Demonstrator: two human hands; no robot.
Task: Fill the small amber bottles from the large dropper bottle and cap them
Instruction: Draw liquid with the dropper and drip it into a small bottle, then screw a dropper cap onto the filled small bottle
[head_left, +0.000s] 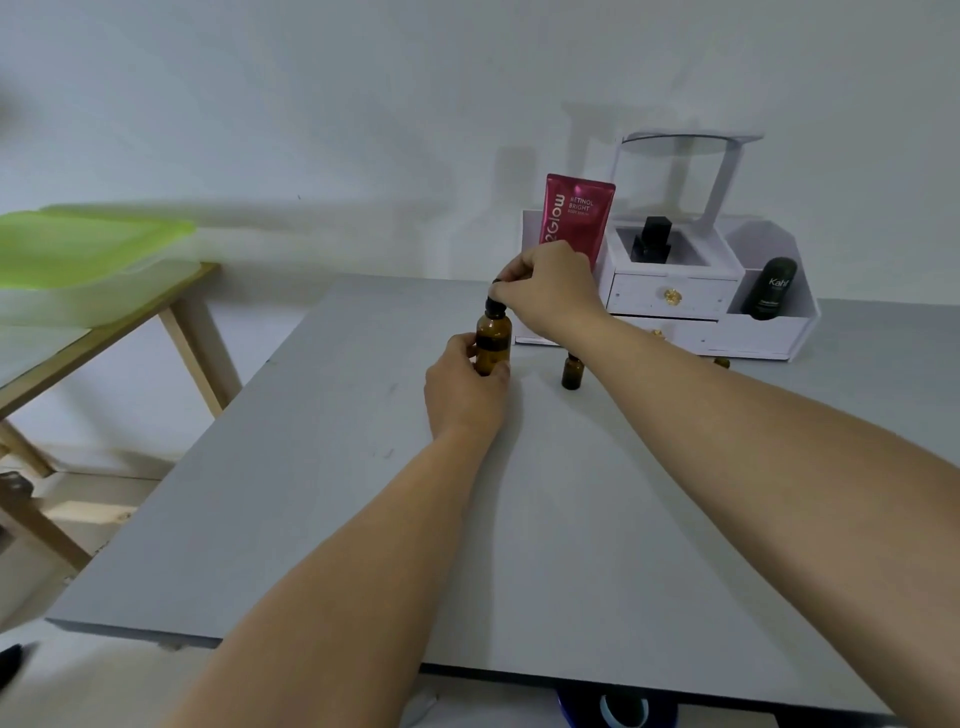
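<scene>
The large amber dropper bottle (493, 340) stands upright on the grey table (322, 467), toward the far middle. My left hand (462, 387) wraps its lower body from the near left side. My right hand (550, 293) pinches the black dropper cap (495, 306) on top of it. A small amber bottle (572, 371) stands open just to the right, beyond my right forearm. Another small amber bottle (722, 362) peeks out behind that forearm, mostly hidden.
A white cosmetic organizer (675, 301) with drawers sits at the back right, holding a pink tube (576, 218), a black bottle (652, 240) and a dark Kahf bottle (771, 288). A wooden table with a green-lidded box (88, 254) stands to the left.
</scene>
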